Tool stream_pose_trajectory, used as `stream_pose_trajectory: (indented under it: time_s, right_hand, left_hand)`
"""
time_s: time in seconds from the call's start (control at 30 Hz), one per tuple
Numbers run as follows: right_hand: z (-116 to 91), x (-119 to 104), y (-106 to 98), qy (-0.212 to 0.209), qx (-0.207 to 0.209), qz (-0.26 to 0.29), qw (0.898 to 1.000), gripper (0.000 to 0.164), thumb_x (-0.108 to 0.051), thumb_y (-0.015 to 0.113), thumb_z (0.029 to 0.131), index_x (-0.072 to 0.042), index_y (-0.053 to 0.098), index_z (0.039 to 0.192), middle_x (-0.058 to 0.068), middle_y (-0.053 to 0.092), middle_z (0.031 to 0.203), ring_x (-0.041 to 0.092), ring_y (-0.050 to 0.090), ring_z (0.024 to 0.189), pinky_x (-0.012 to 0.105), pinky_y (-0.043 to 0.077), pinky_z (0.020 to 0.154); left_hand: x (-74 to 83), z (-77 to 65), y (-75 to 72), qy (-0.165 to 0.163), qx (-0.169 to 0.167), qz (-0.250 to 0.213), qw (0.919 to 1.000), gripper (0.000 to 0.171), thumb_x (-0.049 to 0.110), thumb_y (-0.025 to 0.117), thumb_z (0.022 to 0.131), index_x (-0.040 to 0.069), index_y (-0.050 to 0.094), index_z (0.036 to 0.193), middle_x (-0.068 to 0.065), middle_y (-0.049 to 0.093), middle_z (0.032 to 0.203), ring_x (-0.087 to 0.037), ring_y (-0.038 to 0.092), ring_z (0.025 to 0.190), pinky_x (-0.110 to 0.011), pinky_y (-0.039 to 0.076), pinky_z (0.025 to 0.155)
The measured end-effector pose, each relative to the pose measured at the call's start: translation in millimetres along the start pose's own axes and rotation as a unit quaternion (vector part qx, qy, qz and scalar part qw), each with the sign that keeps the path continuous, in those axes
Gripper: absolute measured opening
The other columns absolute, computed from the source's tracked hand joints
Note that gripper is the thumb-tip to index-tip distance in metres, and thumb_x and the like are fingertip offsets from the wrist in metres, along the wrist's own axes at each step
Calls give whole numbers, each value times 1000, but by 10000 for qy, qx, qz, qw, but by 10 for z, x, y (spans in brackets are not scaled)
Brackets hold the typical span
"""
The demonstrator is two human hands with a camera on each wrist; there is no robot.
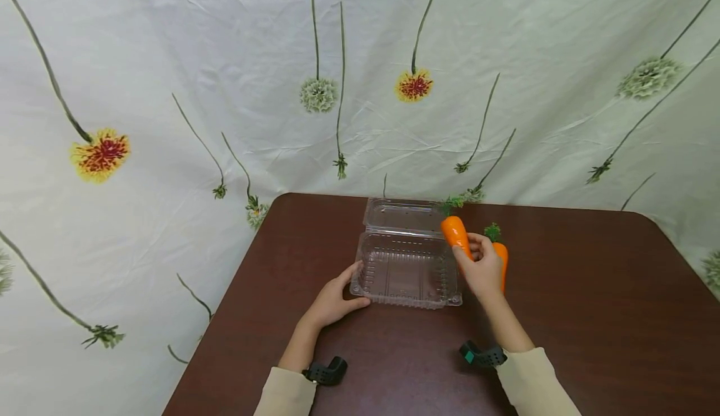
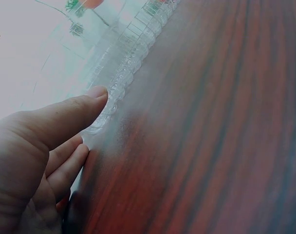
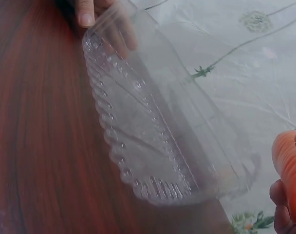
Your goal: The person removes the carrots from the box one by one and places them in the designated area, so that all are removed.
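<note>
My right hand (image 1: 480, 269) pinches an orange carrot (image 1: 455, 233) with a green leafy top, near the right side of a clear plastic clamshell box (image 1: 407, 298). In the right wrist view, the carrot (image 3: 290, 170) shows at the right edge with fingertips around it. The box stands on the table with its lid (image 1: 402, 216) folded back. At the box's front left corner rests my left hand (image 1: 332, 303), thumb along the front and fingers beside the left wall. The left wrist view shows that thumb against the box rim (image 2: 121, 83).
A second carrot (image 1: 500, 260) lies on the brown table (image 1: 590, 303) just right of my right hand, partly hidden by it. Behind the table hangs a white cloth (image 1: 253, 47) printed with flowers. Dark bands (image 1: 326, 371) circle both wrists.
</note>
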State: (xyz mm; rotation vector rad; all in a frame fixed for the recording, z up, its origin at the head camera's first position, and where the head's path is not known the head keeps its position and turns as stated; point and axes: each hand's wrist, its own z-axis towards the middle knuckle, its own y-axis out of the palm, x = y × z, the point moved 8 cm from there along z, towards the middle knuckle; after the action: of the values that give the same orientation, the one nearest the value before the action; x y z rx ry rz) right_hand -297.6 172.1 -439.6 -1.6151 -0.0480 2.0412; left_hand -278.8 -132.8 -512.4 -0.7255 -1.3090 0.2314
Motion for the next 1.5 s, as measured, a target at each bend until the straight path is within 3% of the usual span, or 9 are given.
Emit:
stream_pose_trajectory:
  time_s: [0.3, 0.7, 1.27, 1.5]
  right_hand:
    - [-34, 156, -267, 190, 614, -251, 9976, 40, -24, 71, 80, -5, 61, 114, 12, 66, 90, 6, 52, 68, 14, 41, 55]
    - [-92, 422, -578, 697, 978, -221, 9925, 41, -28, 67, 83, -5, 59, 116, 10, 62, 92, 5, 49, 72, 11, 41, 57]
    - [-110, 706, -961, 1154, 1479, -407, 9814, 44, -32, 66, 84, -4, 58, 116, -6, 55, 81, 1, 46, 68, 12, 38, 55]
    - [-101, 836, -1024, 1358, 1485, -560, 9779, 45, -33, 65, 84, -4, 58, 118, 3, 58, 88, 0, 45, 68, 10, 38, 55]
  left_hand:
    - [-2, 3, 5, 71, 15, -10, 10000, 83, 40, 71, 79, 17, 29, 146, -4, 36, 144, -22, 35, 130, -46, 33, 101]
    - [1, -5, -7, -30, 20, -58, 10000, 82, 41, 71, 79, 19, 29, 146, -5, 36, 144, -24, 34, 130, -49, 33, 100]
    - [34, 3, -13, 78, 3, -20, 10000, 83, 38, 72, 79, 17, 29, 146, -4, 36, 144, -23, 36, 129, -46, 33, 101]
    - [29, 4, -18, 91, 47, 41, 9999, 83, 39, 72, 79, 16, 30, 146, -4, 35, 145, -25, 35, 130, -48, 31, 101]
